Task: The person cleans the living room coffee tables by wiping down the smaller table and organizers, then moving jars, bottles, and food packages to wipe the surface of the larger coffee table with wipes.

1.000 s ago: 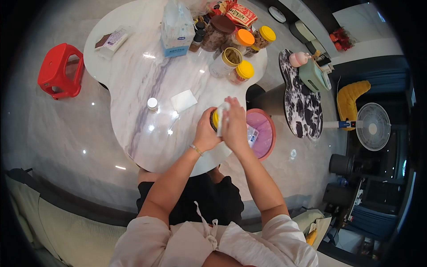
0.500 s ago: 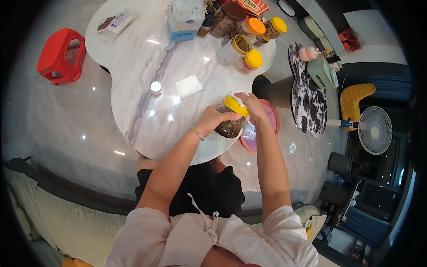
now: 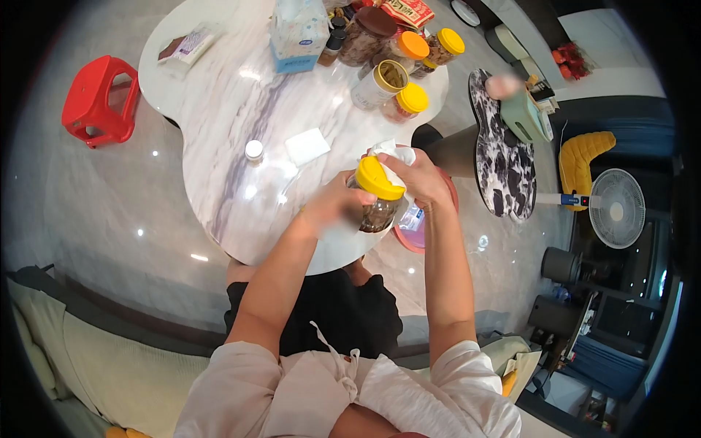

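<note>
Head view, the one feed I work from.
Item: clear jar [image 3: 377,217] with dark contents, upright to slightly tilted, at the near right edge of the marble-patterned table [image 3: 219,168]; whether its base touches the top, I cannot tell.
Item: yellow lid [image 3: 378,179], seated on the jar.
Item: left hand [image 3: 330,208], partly blurred, curled about the jar's left side, thumb just below the lid.
Item: right hand [image 3: 423,179], pinching a crumpled white tissue [image 3: 394,152] against the lid's far right edge.
Surroundings: flat white square [image 3: 307,147] and small white bottle [image 3: 253,150], left and far of the hands; open canister [image 3: 372,91] and second yellow-lidded jar [image 3: 404,104], farther off; pink bin [image 3: 454,197], right, beyond the table edge.
Progress, by my judgement: lid on, wiping under way at the lid; release of the jar not yet done. How much surface is finished, I cannot tell.
</note>
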Available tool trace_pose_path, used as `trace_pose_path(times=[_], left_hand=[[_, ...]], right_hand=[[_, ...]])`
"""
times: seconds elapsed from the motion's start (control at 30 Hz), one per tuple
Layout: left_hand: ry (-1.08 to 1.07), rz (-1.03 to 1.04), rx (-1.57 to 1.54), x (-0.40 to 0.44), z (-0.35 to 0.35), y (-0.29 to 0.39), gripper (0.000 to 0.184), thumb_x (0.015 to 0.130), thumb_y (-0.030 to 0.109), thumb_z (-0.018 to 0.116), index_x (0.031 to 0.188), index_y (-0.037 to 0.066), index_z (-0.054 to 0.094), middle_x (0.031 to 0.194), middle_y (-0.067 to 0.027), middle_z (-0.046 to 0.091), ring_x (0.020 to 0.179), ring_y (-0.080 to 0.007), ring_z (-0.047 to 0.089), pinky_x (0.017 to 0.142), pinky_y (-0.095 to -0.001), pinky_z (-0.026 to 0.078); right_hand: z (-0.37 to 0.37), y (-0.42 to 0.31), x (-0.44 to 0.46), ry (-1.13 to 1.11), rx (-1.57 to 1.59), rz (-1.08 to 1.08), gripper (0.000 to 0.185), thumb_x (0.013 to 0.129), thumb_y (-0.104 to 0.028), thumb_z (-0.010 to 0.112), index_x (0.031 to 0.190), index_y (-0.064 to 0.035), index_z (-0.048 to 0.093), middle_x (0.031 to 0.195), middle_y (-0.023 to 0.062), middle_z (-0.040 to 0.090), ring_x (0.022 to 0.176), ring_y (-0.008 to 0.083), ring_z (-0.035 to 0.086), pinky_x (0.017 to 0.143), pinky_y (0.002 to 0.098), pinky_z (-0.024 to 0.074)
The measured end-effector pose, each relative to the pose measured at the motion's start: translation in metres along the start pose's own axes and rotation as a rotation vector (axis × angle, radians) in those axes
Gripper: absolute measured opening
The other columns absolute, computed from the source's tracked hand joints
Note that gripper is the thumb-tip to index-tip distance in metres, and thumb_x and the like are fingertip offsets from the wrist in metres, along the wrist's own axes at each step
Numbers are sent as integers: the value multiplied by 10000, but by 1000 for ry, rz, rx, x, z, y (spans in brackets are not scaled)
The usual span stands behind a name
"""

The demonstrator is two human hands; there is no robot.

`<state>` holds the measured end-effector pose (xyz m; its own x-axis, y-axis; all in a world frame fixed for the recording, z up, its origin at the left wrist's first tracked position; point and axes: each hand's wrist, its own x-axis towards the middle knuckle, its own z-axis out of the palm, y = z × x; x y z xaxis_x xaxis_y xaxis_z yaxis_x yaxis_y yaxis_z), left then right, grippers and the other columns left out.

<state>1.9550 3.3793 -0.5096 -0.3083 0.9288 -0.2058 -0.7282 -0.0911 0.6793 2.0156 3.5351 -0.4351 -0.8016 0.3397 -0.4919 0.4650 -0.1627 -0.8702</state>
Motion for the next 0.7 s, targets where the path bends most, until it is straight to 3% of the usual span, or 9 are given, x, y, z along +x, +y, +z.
trace_pose_path(times=[0.1,0.13,0.2,0.27,0.33,0.53,0.6,0.67,0.7], left_hand=[[-52,48,395,19,-22,-23,530,682,204,715,1149,-4,576,1087,-65,617,978,-147,575,879,-284,433],[-76,55,414,19,-19,-16,530,682,204,715,1149,-4,576,1087,-65,617,978,-147,575,879,-284,433],[81,165,149,11,-12,-2,492,692,167,710,1141,6,586,1089,-64,620,987,-151,578,879,-284,435],[104,239,21,18,-26,-7,479,710,148,717,1145,9,573,1078,-58,617,986,-157,576,877,-289,439],[550,369,60,24,-35,-11,412,790,127,654,1165,17,526,1103,-55,584,997,-153,559,862,-291,445],[703,578,421,19,-24,-12,487,741,49,692,1181,16,485,1072,-33,555,970,-145,540,864,-265,421],[701,591,617,26,-35,-20,588,700,96,740,1213,19,465,1090,-57,551,962,-171,542,877,-288,422],[970,554,1146,34,-37,-23,683,651,154,787,1232,17,454,1078,-85,555,948,-203,544,888,-329,424],[997,575,1144,44,-44,-22,733,624,210,814,1236,20,459,1037,-112,564,943,-239,542,889,-368,428]], right_hand=[[-19,31,15,257,-27,-4,208,847,-130,642,953,49,631,888,111,675,792,163,637,707,289,499],[-49,81,35,472,-507,-214,283,851,-144,618,1034,71,596,878,166,674,807,244,653,711,333,500],[-43,107,15,614,-625,-326,447,857,-170,577,1216,76,477,1087,254,602,1017,360,588,881,414,442],[-35,178,14,716,-1009,-502,586,869,-191,530,1352,59,309,1361,285,375,1265,427,364,1038,492,278],[8,216,2,520,-953,-294,647,874,-202,519,1391,53,225,1475,267,143,1371,431,116,1090,546,112],[-43,187,75,680,-1065,-334,690,907,-354,461,1411,43,206,1488,254,134,1391,393,87,1106,530,67],[-73,168,109,725,-990,-251,713,921,-455,388,1416,31,221,1491,245,141,1396,369,93,1114,508,50],[-85,151,125,730,-881,-179,702,923,-448,392,1413,29,234,1493,238,145,1396,356,110,1116,503,57],[-85,154,127,737,-851,-183,702,923,-448,392,1413,29,234,1493,238,145,1396,356,110,1116,503,57]])
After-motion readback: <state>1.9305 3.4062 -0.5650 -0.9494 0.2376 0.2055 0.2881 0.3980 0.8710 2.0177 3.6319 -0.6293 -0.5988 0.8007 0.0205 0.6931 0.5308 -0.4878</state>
